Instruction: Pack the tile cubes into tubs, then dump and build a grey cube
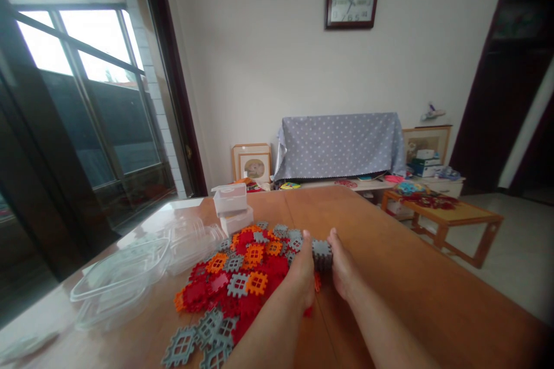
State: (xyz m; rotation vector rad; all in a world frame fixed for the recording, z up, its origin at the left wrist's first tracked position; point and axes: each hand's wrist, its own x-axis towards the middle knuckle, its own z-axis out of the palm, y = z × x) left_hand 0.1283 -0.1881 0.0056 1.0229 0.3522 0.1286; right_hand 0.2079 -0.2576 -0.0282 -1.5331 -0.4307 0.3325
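Between my two hands is a stack of grey interlocking plastic tiles (321, 252), squared up near the middle of the wooden table. My left hand (305, 271) presses on the stack's left side, thumb upward. From the right side, my right hand (343, 268) presses against the same stack. Most of the fingers on both hands are hidden behind it. Just left of my left hand lies a heap of loose tiles in red, orange (257, 283) and grey (238, 285), some with window-like openings. Several grey window tiles (180, 346) lie at the heap's near end, partly behind my left forearm.
Clear plastic containers (121, 268) stand on the left of the table (389, 294). Two white boxes (230, 199) are stacked behind the heap. Beyond the table are a low cabinet with a dotted blue cloth (341, 147) and a small wooden table (467, 216) at right.
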